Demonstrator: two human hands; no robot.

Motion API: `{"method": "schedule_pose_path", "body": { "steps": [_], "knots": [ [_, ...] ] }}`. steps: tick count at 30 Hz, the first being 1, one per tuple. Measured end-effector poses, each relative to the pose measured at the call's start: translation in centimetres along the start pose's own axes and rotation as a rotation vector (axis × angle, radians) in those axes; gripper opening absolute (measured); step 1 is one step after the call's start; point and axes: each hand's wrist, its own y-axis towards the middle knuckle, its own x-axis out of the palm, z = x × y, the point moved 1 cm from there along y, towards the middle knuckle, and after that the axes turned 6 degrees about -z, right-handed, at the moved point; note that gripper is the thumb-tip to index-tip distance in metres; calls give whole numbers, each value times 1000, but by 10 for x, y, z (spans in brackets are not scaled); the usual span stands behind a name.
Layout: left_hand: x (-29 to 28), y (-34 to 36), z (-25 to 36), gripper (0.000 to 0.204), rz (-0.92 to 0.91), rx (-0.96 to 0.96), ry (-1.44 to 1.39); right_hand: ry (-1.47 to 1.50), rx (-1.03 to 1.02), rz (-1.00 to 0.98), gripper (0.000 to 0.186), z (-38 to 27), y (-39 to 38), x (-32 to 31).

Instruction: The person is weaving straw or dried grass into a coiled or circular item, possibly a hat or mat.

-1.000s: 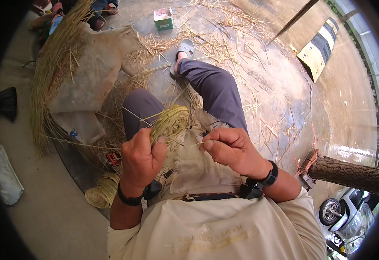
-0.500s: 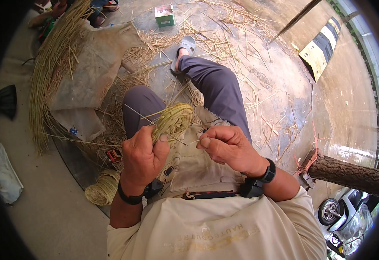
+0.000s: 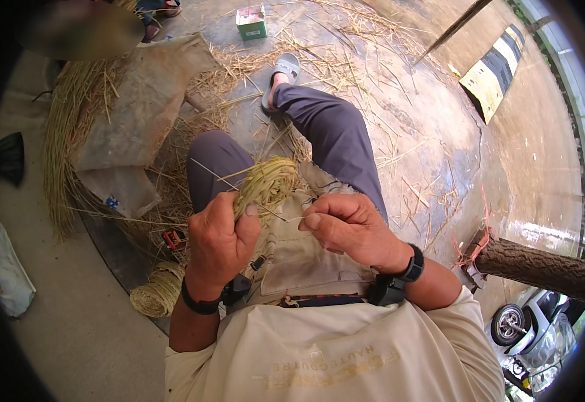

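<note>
My left hand (image 3: 222,228) is closed around the lower left side of a coil of yellow-green straw (image 3: 270,179) above my lap. A thin, stiff, needle-like rod (image 3: 271,213) juts from beside the left thumb toward my right hand. My right hand (image 3: 346,221) pinches a fine pale strand (image 3: 295,219) between thumb and forefinger, and the strand reaches close to the rod's tip. Whether strand and rod are joined is too small to tell. Below the coil, a light cloth (image 3: 312,268) covers my lap.
Long straw (image 3: 61,161) lies by a worn sheet (image 3: 125,114) at left. A rolled straw braid (image 3: 158,290) sits beside my left forearm. Loose straw (image 3: 332,67) litters the ground near a green box (image 3: 251,24). At right are a log (image 3: 537,268) and a striped ramp (image 3: 493,74).
Both hands keep almost the same pose and grip. The surroundings have shifted very slightly in the picture.
</note>
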Motion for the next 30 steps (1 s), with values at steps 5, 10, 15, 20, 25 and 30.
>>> {"method": "schedule_pose_path", "body": {
  "steps": [5,10,15,20,25,30],
  "knots": [
    [2,0,-1,17,2,-5,-12,-49,28,-10,18,2,1,2],
    [3,-2,2,16,-2,-25,-30,-222,-117,-35,19,9,6,10],
    [5,-3,3,16,-9,-22,-21,-469,-221,74,24,0,5,17],
    [8,2,2,17,-22,-16,-11,-613,-257,113,26,-8,9,20],
    [4,6,0,17,-19,-23,55,-829,-605,110,21,-8,24,15],
    [7,0,0,18,-2,-5,96,-943,-603,133,16,-4,18,14]
  ]
}}
